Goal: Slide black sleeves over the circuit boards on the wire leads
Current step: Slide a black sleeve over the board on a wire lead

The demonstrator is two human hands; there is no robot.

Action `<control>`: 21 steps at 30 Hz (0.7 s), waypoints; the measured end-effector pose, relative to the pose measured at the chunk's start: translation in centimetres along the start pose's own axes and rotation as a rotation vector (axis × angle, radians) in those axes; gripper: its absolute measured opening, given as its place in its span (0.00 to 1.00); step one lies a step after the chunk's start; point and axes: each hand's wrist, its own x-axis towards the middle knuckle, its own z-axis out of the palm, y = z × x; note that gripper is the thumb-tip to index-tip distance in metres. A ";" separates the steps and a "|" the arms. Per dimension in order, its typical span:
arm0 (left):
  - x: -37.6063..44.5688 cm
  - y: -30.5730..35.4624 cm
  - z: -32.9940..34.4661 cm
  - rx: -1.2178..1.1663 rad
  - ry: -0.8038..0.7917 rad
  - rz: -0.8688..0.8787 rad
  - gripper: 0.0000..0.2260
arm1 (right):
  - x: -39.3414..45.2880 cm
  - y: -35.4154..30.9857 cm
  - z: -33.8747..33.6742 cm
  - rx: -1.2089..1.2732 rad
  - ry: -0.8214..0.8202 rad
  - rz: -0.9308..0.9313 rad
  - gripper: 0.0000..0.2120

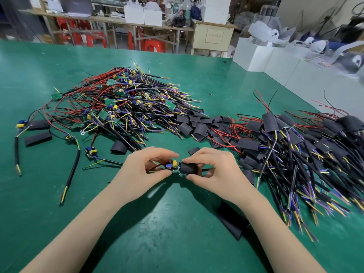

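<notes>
Mid-sleeving: left hand (141,170) pinches the circuit board (171,165) w/ red lead, right hand (214,170) pinches black sleeve (189,168) just beside it, btwn both hands over counter (49,79). Next, prob: push sleeve leftward over board, keep aligned.

Two bare forearms here, no sleeves, no gloves; left hand (146,170) and right hand (213,170) without rings or watch.

Green worktable (39,75); red stools (151,46) behind; white boxes (254,56) right.
</notes>
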 end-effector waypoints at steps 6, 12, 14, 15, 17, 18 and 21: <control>0.0 0.3 -0.2 0.049 -0.022 0.077 0.18 | -0.1 0.0 0.0 0.051 0.043 0.061 0.16; -0.1 0.7 -0.5 0.084 -0.038 0.145 0.16 | -0.2 -0.3 0.0 0.106 0.049 0.098 0.16; -0.1 0.7 -0.6 0.106 -0.046 0.160 0.16 | -0.2 -0.3 0.1 0.117 0.049 0.101 0.15; -0.1 0.7 -0.6 0.117 -0.049 0.167 0.16 | -0.2 -0.2 0.1 0.126 0.048 0.104 0.15; -0.1 0.6 -0.6 0.133 -0.049 0.173 0.15 | -0.1 -0.1 0.1 0.137 0.051 0.111 0.16; -0.1 0.6 -0.5 0.139 -0.048 0.172 0.14 | -0.1 -0.1 0.1 0.133 0.055 0.110 0.16; -0.2 0.5 -0.3 0.169 -0.048 0.159 0.12 | -0.1 0.0 0.3 0.124 0.054 0.087 0.16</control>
